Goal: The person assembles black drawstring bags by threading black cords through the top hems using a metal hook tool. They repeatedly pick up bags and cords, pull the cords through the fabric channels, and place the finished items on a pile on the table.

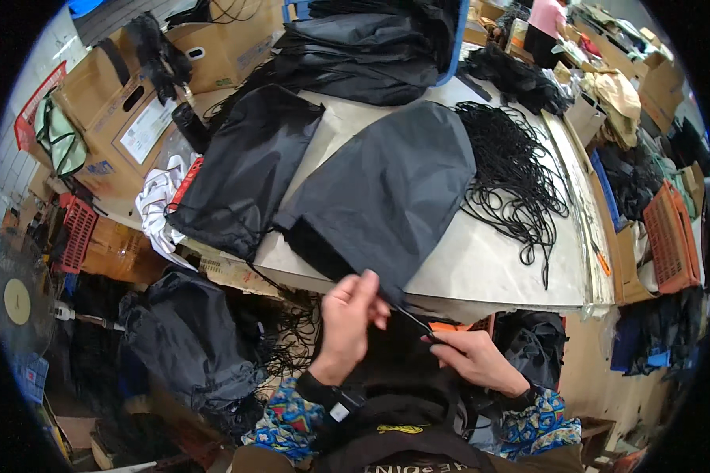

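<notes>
A black fabric bag [386,189] lies flat on the pale table, its narrow hemmed end reaching past the near edge. My left hand [351,319] pinches that end's corner between thumb and fingers. From the same corner a thin black cord [415,318], glinting lightly along part of its length, runs to my right hand [477,359], whose fingertips are closed on it. What else may be inside the right fingers is hidden. To the left lies a second black bag [248,169], with a cord trailing from its lower corner. A heap of loose black cords [513,169] spreads to the right.
Folded black bags [363,55] are stacked at the table's far side. Cardboard boxes [110,110] stand at the left, beside a red basket [77,232]. More black bags [189,339] hang below the table's left. An orange crate [670,236] stands right; a person [546,27] is far off.
</notes>
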Available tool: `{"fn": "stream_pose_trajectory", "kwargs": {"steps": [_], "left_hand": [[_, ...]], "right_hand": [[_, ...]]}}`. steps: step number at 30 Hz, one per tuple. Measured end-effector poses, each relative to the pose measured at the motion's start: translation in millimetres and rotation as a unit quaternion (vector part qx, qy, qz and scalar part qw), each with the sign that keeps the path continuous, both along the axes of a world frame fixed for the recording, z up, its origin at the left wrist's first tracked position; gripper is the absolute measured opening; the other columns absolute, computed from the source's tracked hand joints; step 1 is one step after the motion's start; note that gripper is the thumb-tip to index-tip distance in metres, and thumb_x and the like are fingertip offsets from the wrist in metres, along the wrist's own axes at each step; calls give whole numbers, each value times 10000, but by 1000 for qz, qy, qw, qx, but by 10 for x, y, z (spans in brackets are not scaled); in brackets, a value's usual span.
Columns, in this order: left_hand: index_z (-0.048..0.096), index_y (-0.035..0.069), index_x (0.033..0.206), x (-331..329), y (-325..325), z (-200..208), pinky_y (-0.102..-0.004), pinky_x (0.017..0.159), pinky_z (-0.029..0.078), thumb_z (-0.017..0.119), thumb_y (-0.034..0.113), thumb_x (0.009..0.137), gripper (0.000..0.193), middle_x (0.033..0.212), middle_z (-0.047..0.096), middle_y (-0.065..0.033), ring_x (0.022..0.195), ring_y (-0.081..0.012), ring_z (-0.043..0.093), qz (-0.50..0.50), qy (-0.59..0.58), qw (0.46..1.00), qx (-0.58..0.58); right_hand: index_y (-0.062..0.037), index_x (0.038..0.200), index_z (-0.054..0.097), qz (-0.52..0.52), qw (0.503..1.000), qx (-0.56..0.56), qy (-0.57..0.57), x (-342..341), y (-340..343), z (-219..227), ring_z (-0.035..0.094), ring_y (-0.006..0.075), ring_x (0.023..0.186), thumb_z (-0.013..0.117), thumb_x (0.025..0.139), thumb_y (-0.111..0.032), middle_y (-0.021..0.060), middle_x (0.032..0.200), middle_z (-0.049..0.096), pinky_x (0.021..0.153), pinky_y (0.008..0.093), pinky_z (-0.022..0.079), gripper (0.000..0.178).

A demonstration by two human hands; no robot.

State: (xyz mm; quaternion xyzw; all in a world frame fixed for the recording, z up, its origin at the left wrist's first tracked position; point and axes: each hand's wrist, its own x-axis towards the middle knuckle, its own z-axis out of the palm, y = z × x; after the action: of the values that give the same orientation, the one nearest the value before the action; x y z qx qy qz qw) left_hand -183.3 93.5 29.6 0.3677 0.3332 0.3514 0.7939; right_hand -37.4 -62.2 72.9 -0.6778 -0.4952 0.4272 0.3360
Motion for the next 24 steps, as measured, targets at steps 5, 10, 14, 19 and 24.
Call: {"fn": "stream_pose_trajectory", "kwargs": {"steps": [5, 10, 14, 19, 24], "left_hand": [[575, 58, 728, -228, 335, 78, -201, 425, 385, 560, 292, 938, 315, 578, 544, -6, 477, -65, 505, 62, 26, 996, 59], [599, -5, 759, 93, -436, -132, -272, 483, 396, 591, 258, 915, 305, 581, 522, -42, 488, -84, 477, -257, 60, 931, 252], [599, 17, 705, 16, -232, 14, -246, 458, 390, 617, 258, 902, 312, 608, 566, -7, 503, -63, 486, -220, 152, 946, 184], [590, 40, 656, 167, 128, 25, -237, 554, 439, 607, 246, 915, 332, 650, 584, 5, 601, -44, 514, 18, -45, 999, 16], [489, -43, 634, 331, -375, -241, -303, 465, 338, 616, 234, 905, 408, 528, 419, -90, 558, -48, 365, -148, 131, 922, 332]], "right_hand": [[29, 1019, 615, 31, 999, 15, -40, 174, -347, 79, 624, 147, 672, 587, 896, -116, 117, 757, 643, 612, 267, 480, 192], [42, 932, 617, -91, 992, -15, 86, 162, -105, -74, 476, 52, 612, 528, 940, -154, -15, 663, 540, 546, 209, 395, 216], [17, 976, 629, -118, 973, -46, 192, 90, -22, -135, 502, 52, 646, 523, 955, -180, -36, 695, 551, 575, 206, 409, 225], [37, 977, 634, -71, 994, 21, 80, 35, -133, -249, 499, 57, 598, 531, 943, -131, -17, 664, 559, 544, 215, 405, 200], [16, 792, 624, -141, 989, 38, 38, 24, 9, -221, 469, 39, 569, 514, 942, -113, -11, 596, 530, 512, 214, 380, 227]]}}
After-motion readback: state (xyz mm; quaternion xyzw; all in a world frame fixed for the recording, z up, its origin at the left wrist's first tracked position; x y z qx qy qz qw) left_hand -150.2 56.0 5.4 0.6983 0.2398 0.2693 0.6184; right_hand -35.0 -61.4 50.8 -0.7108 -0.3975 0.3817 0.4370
